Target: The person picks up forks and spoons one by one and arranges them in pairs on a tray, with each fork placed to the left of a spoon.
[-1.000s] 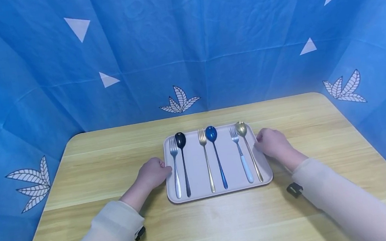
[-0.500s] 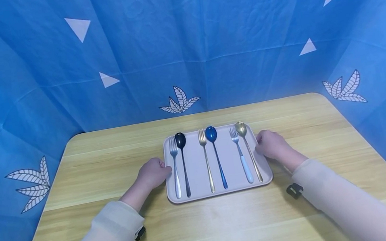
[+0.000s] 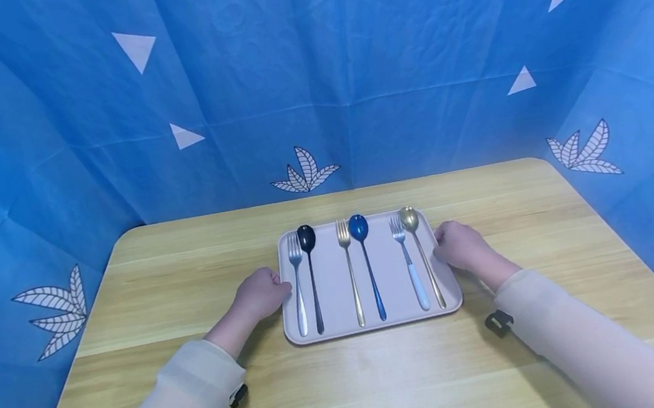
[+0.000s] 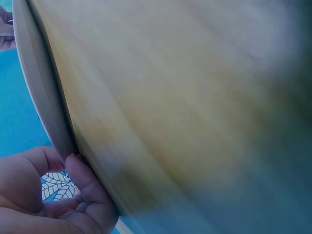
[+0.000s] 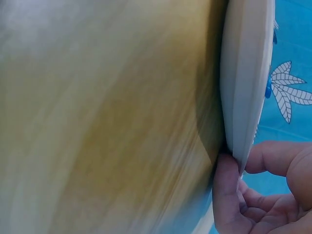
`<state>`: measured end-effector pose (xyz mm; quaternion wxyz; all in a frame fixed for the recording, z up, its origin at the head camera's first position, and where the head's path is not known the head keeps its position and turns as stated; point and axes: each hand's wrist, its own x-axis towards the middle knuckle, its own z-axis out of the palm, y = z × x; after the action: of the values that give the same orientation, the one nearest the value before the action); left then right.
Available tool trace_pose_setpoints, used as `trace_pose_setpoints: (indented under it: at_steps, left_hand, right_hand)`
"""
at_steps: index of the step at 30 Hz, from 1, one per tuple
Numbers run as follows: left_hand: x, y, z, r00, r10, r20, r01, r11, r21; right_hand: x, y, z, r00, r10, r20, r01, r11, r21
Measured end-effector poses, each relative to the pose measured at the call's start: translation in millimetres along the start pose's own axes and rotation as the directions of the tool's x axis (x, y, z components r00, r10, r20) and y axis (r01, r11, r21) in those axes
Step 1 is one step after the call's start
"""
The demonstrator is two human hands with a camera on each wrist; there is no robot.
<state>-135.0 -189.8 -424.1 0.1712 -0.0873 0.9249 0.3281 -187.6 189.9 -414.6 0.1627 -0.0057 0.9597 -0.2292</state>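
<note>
A pale pinkish tray (image 3: pixel 328 286) lies on the table between both hands. My left hand (image 3: pixel 259 293) pinches its left rim, thumb on top and curled fingers underneath, as the left wrist view shows. At the opposite end my right hand (image 3: pixel 461 244) pinches the right rim the same way. From left to right the tray bears a silver fork (image 3: pixel 297 284), a black spoon (image 3: pixel 312 275), a gold fork (image 3: pixel 351 273), a blue spoon (image 3: pixel 369 264), a fork with a light-blue handle (image 3: pixel 410 262) and a gold spoon (image 3: pixel 423 257). All their handles point toward me.
The wooden table (image 3: pixel 388 389) extends around the tray on every side. A blue curtain (image 3: pixel 406 49) with white triangles and leaf prints hangs behind and along both sides. Dark straps show at both sleeve cuffs.
</note>
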Motion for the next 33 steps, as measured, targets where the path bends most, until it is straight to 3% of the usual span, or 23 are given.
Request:
trace_pose_setpoints:
  at_steps: [6,14,21,28,33]
  left_hand:
    - [-0.5,0.8,-1.0,1.000,-0.019,0.007,0.019,1.000,-0.008]
    - [-1.7,-2.9,-5.9,1.000,0.004,0.029,-0.003,0.999,-0.043]
    - [-3.6,-4.9,-8.7,0.999,0.013,0.040,-0.010,0.996,-0.088]
    - [-9.1,-2.9,-18.5,0.997,0.052,-0.055,-0.052,0.999,-0.002]
    - [-12.1,4.2,-32.3,0.994,0.099,-0.055,-0.101,0.994,-0.035]
  right_hand:
    - [0,0,1,1.000,-0.006,-0.011,0.006,1.000,-0.004]
    - [1,1,1,1.000,0.002,-0.006,-0.002,1.000,0.002]
    - [-5,3,-7,0.998,-0.053,-0.018,0.053,0.999,-0.015]
    - [-12,1,-22,0.995,-0.090,-0.033,0.089,0.995,-0.041]
    - [-18,-2,-37,0.989,-0.135,-0.056,0.130,0.988,-0.080]
